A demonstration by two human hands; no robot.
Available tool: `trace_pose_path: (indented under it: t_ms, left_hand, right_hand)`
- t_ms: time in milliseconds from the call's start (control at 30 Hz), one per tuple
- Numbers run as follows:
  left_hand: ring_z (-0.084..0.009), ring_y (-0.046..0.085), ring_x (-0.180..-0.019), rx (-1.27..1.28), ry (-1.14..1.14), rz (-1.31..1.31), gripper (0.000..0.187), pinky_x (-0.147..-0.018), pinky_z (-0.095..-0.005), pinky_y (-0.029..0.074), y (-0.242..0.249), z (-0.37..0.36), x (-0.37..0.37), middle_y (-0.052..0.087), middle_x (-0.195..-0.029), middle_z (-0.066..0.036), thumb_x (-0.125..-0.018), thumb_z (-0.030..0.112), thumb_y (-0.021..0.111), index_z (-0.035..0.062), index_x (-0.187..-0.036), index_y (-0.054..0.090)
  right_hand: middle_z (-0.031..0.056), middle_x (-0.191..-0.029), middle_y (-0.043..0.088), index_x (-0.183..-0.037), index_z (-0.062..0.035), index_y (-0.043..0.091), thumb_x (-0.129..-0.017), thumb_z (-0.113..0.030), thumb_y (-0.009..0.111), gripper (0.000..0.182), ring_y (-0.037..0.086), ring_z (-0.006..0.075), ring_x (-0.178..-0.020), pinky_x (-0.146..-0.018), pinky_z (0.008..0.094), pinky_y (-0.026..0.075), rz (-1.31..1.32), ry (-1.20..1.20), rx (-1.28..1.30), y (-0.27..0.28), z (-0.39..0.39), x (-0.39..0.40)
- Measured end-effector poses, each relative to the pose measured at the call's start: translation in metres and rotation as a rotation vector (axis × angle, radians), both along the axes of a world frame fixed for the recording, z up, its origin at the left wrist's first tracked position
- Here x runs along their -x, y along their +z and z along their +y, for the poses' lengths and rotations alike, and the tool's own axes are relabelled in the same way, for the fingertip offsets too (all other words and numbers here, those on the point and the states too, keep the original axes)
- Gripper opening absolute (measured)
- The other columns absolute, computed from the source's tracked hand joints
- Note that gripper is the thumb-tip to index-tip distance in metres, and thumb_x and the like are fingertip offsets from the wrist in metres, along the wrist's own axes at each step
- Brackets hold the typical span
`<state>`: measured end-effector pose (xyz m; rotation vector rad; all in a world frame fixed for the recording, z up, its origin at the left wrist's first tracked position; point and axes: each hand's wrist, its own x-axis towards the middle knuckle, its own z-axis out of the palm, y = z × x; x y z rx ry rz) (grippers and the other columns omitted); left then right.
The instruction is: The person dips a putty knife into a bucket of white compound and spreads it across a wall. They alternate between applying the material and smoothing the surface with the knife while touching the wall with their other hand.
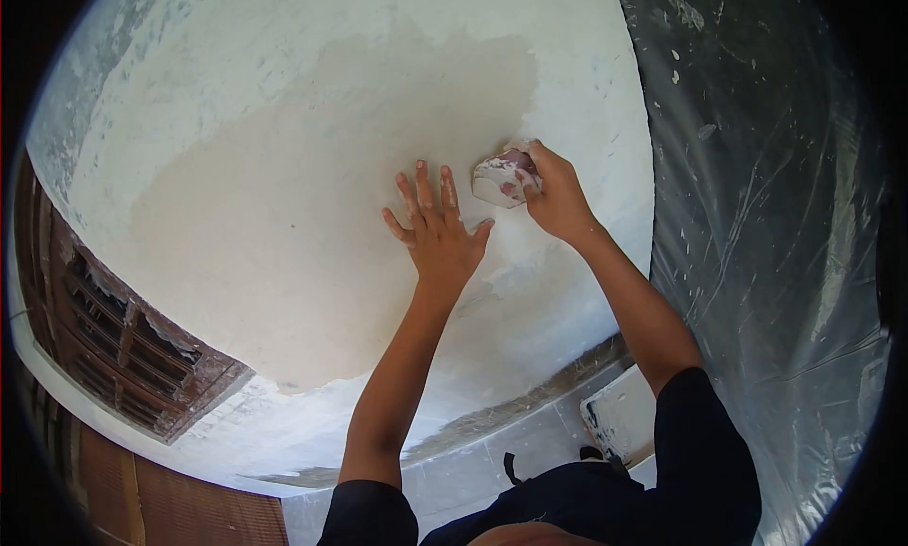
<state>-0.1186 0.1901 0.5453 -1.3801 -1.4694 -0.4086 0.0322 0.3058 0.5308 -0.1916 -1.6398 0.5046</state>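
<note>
A white wall (pixel 236 215) fills most of the view, with a large greyish, damp-looking coated patch across its middle. My left hand (pixel 440 229) lies flat against it, fingers spread and tips smeared white. To its right, my right hand (pixel 563 198) is closed around a putty scraper (pixel 499 179) whose broad face is covered in white filler with reddish-purple spots. The scraper's lower left edge is at the wall surface, close to my left thumb. Part of the scraper is hidden by my right fingers.
Dark plastic sheeting (pixel 757 215), splashed with white, hangs along the right. A brown slatted wooden window (pixel 132 338) is at the left. Below, a white smeared board or tray (pixel 624 418) rests near the grey tiled floor (pixel 463 480).
</note>
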Motion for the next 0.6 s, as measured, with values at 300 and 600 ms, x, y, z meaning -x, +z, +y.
trace_pose_path:
  t_ms: [300,600]
  left_hand:
    - [-0.0434,0.001,-0.144,-0.003,0.041,-0.044,0.115,-0.105,-0.0652,-0.003,-0.006,0.0,-0.002,0.011,-0.155,-0.023,-0.069,0.053,0.076,0.0027,-0.151,0.014]
    - [-0.043,0.001,-0.144,-0.005,0.039,-0.069,0.116,-0.105,-0.0654,-0.001,-0.008,-0.002,0.001,0.01,-0.156,-0.023,-0.07,0.053,0.076,0.0026,-0.151,0.011]
  right_hand:
    - [0.023,-0.106,0.059,-0.114,0.0035,0.052,-0.076,0.014,0.051,0.039,0.059,0.042,-0.098,-0.086,0.0394,0.048,0.034,-0.007,-0.072,0.011,-0.011,0.002]
    - [0.0199,-0.103,0.061,-0.118,0.0028,0.051,-0.079,0.012,0.053,0.04,0.063,0.0286,-0.095,-0.084,0.0312,0.049,0.07,-0.037,-0.034,0.01,-0.011,0.002]
